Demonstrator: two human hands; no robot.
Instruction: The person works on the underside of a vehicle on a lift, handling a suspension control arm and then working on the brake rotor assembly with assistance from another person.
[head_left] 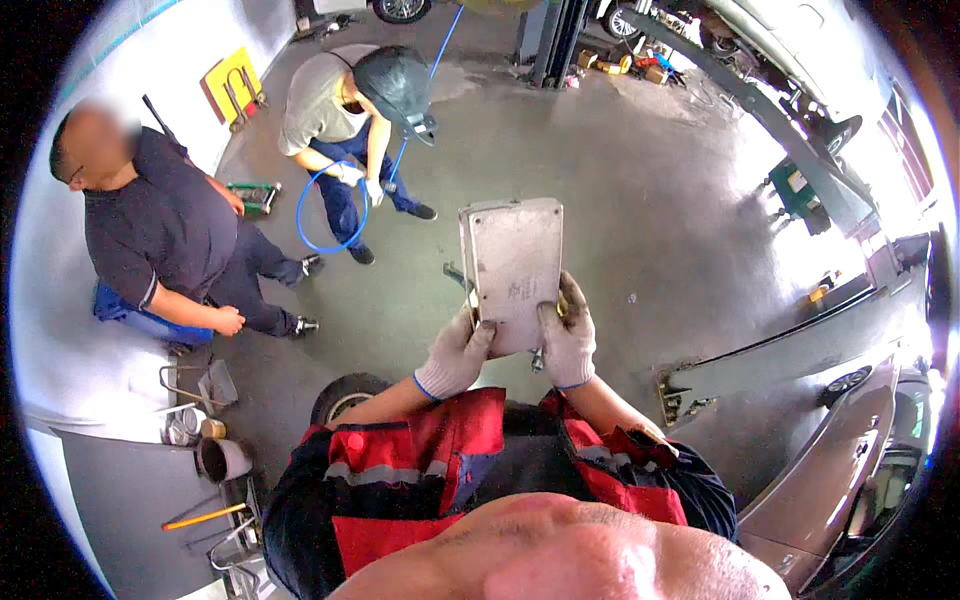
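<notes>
**Metal, knit and concrete under our eyes**

We hold a flat rectangular grey metal box (512,268), its face dull and matt, scuffed and faintly stained, with a raised rim that looks cast. Our left hand (456,357) and right hand (568,337) wear pale knitted cloth gloves, soft and grubby, with blue-edged cuffs. Our red and dark work jacket (450,480) looks like coarse woven fabric with a matt grey strip across it. The grey concrete floor (640,200) is smooth, slightly shiny, and blotched with dark stains. A blue hose (303,205) nearby looks like glossy plastic or rubber. The brown car body (830,480) at the right is painted metal with a gloss.
</notes>
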